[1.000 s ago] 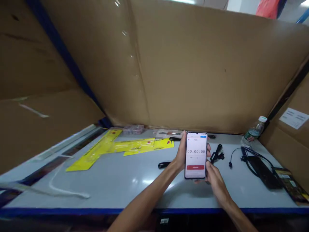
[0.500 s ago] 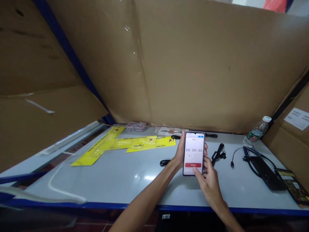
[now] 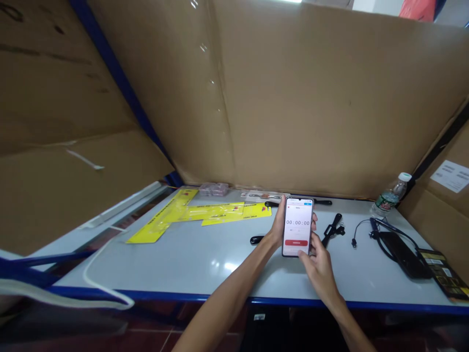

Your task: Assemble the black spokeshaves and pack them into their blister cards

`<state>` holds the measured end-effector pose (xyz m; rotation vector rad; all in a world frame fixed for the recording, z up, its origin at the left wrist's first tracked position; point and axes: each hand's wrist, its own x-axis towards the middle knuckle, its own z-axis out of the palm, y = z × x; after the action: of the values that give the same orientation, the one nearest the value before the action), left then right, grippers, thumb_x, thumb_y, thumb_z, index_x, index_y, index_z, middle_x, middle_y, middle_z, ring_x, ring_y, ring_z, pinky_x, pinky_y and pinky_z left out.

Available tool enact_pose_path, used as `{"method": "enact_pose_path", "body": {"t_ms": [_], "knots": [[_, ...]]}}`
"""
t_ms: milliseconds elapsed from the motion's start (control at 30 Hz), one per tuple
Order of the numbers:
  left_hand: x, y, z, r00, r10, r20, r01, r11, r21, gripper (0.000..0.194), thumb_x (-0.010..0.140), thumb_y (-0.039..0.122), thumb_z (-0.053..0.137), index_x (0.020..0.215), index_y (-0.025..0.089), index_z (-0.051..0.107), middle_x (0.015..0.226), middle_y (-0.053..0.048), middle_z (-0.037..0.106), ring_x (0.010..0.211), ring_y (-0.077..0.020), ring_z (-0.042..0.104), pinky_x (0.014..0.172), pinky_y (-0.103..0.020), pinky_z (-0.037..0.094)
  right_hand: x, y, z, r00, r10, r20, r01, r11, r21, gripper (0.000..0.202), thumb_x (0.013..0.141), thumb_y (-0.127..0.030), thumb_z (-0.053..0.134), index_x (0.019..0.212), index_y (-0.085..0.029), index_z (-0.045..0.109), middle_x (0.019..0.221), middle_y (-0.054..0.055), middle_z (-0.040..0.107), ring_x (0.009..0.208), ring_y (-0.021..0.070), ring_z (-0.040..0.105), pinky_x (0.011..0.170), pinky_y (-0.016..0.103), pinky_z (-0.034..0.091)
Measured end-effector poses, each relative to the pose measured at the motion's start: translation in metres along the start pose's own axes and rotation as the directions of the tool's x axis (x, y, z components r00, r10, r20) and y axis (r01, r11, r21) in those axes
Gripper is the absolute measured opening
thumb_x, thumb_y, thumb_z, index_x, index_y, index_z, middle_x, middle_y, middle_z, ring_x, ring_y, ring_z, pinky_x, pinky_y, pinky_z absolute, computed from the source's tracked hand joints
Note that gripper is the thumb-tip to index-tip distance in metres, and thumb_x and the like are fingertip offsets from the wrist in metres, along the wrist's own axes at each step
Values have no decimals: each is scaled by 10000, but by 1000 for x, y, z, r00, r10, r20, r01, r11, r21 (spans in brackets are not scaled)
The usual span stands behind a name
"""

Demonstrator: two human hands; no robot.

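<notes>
The smartphone (image 3: pixel 298 226) is held screen-up above the desk (image 3: pixel 176 269). Its timer reads 00:00:00, so counting seems not yet begun. The left hand (image 3: pixel 278 224) is closed around its left edge; the right hand (image 3: pixel 321 264) is half curled about its lower right corner, thumb over the screen's bottom, whether pressing I cannot tell. Right of the smartphone, a capped plastic bottle (image 3: pixel 389 199) holds clear liquid; left and behind, clear packs (image 3: pixel 213 189) show pinkish contents.
</notes>
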<state>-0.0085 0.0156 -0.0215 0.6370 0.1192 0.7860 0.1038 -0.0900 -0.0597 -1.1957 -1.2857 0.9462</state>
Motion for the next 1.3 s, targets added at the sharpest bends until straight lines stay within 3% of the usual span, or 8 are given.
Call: {"method": "enact_pose_path", "body": {"t_ms": [333, 633, 833, 1000, 1133, 1200, 1267, 1300], "knots": [[1, -5, 2, 998, 54, -36, -54, 998, 14, 827, 866, 821, 411, 1105, 73, 675, 929, -180, 735, 730, -279, 720, 641, -381, 591, -7, 1, 0, 995, -54, -84, 33, 972, -231, 580, 825, -310, 642, 1371, -201, 477, 1220, 115, 712, 1018, 266, 708, 781, 360, 602], [-3, -6, 10, 952, 276, -136, -274, 961, 29, 766, 916, 787, 343, 1082, 132, 702, 901, -113, 746, 747, -232, 726, 727, -352, 597, 3, -20, 25, 963, -229, -144, 21, 593, -805, 793, 723, -467, 804, 1389, -165, 497, 1179, 233, 656, 1108, 431, 599, 929, 581, 472], [-7, 4, 9, 855, 462, -236, -428, 885, 183, 771, 916, 792, 346, 1069, 134, 716, 928, -126, 771, 795, -245, 755, 766, -364, 610, 25, -46, 27, 974, -215, -70, 61, 550, -833, 599, 720, -455, 761, 1202, -159, 565, 1125, 181, 665, 1068, 368, 593, 925, 505, 476], [0, 9, 9, 852, 489, -187, -411, 846, 339, 739, 873, 800, 458, 1144, 156, 700, 1111, -151, 749, 1066, -296, 713, 914, -420, 577, 37, -49, 14, 967, -247, -59, 71, 486, -871, 611, 644, -404, 802, 1143, -123, 592, 1113, 163, 657, 1042, 342, 598, 942, 465, 476], [-28, 15, 40, 561, 800, -212, -486, 526, 698, 426, 879, 541, 690, 1169, 230, 705, 1109, -105, 739, 1165, -279, 654, 994, -407, 527, 70, -36, -28, 947, -259, -191, -29, 522, -852, 616, 619, -442, 842, 1111, -156, 605, 1106, 123, 676, 1050, 304, 618, 905, 384, 496], [-58, 10, 65, 635, 769, 69, -412, 261, 873, 252, 889, 379, 705, 1090, 234, 755, 1112, -112, 737, 1128, -298, 660, 985, -429, 537, 99, -29, -62, 928, -245, -281, -114, 532, -839, 602, 680, -494, 810, 1124, -147, 599, 1118, 146, 675, 1058, 313, 624, 888, 392, 495], [-89, -3, 90, 768, 481, 422, -483, 3, 876, 250, 952, 286, 570, 1121, 295, 754, 1008, -90, 754, 923, -276, 711, 800, -423, 598, 130, -20, -98, 902, -224, -369, -204, 533, -821, 652, 724, -510, 791, 1182, -96, 579, 1157, 201, 662, 1093, 329, 622, 913, 405, 483], [-100, -12, 101, 782, 300, 546, -550, -79, 831, 283, 946, 268, 573, 1181, 316, 725, 936, -69, 756, 815, -249, 713, 691, -379, 600, 146, -14, -114, 888, -213, -408, -246, 529, -812, 674, 742, -497, 787, 1211, -66, 565, 1192, 230, 646, 1120, 336, 616, 929, 404, 476]]}}
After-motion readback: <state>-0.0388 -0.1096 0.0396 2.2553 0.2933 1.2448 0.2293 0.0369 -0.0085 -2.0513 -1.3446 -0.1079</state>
